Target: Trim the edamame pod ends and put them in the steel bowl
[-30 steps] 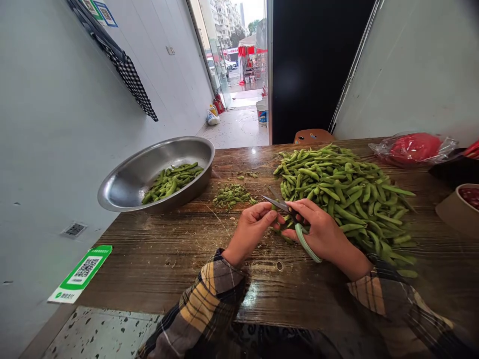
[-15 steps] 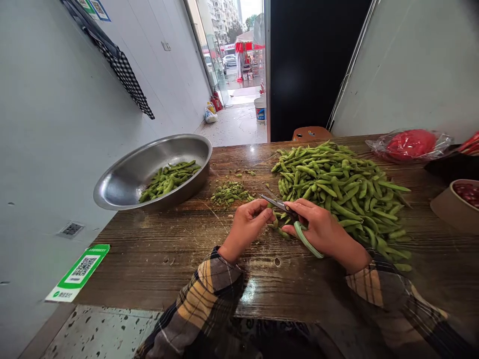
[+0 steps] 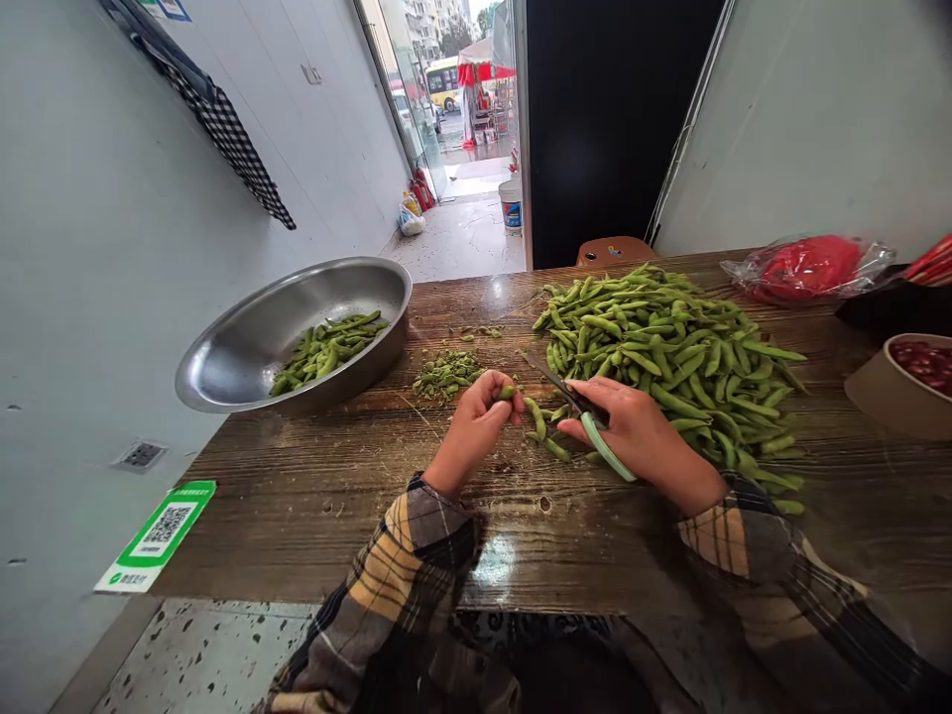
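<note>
Between the thumb and fingers of my left hand (image 3: 476, 424) is a green pod (image 3: 507, 393). My right hand (image 3: 641, 436) is closed on scissors (image 3: 606, 448) with light green handles, their blades pointing up and left, a little right of my left hand. A few loose pods (image 3: 546, 433) lie on the table between my hands. Beyond my right hand spreads a large heap of green pods (image 3: 669, 342). Small trimmed bits (image 3: 446, 377) form a little pile just beyond my left hand. A metal basin (image 3: 223, 372) at the left holds some pods.
The wooden table (image 3: 297, 521) carries a green QR card (image 3: 160, 535) at its left edge. At the right are a red item in clear plastic (image 3: 814, 270) and a paper bowl (image 3: 892, 397) of dark red contents. An orange stool (image 3: 614, 250) stands behind the table.
My left hand has moved left, away from the scissors blades, with the pod in its fingers. The scissors stay in my right hand. The camera view has shifted slightly.
</note>
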### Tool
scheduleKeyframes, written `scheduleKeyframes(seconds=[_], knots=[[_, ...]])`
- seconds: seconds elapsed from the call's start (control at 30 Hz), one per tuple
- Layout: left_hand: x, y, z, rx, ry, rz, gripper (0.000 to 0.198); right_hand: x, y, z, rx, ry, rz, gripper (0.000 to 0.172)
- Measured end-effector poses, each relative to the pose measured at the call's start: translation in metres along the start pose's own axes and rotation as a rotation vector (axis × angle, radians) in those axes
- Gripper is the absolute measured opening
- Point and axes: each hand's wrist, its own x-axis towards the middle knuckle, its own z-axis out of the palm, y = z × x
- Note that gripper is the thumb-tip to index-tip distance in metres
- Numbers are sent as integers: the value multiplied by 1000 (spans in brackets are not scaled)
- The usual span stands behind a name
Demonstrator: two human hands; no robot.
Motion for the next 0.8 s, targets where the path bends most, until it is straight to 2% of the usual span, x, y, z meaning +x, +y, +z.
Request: scheduleKeyframes(seconds=[0.13,0.3,0.37,0.43,0.5,0.57,0.67,0.8], knots=[[1,-11,0,427,30,78,16,2,-1,-1,33,83,27,41],[-3,-20,6,867,-157,234,40,1,0,1,11,60,6,38],[-3,-22,6,973,-180,219,32,0,1,2,2,60,0,38],[-1,-23,5,1034,-150,195,19,0,2,3,-1,62,-5,38],[2,-23,3,1002,-94,184,9,0,2,4,-3,67,-7,37],[5,-22,-1,864,-10,179,2,0,2,3,1,86,-3,37],[7,-19,-6,511,81,102,9,0,2,2,14,109,14,39],[4,-12,-7,-4,89,-59,20,1,2,2,23,63,40,45]])
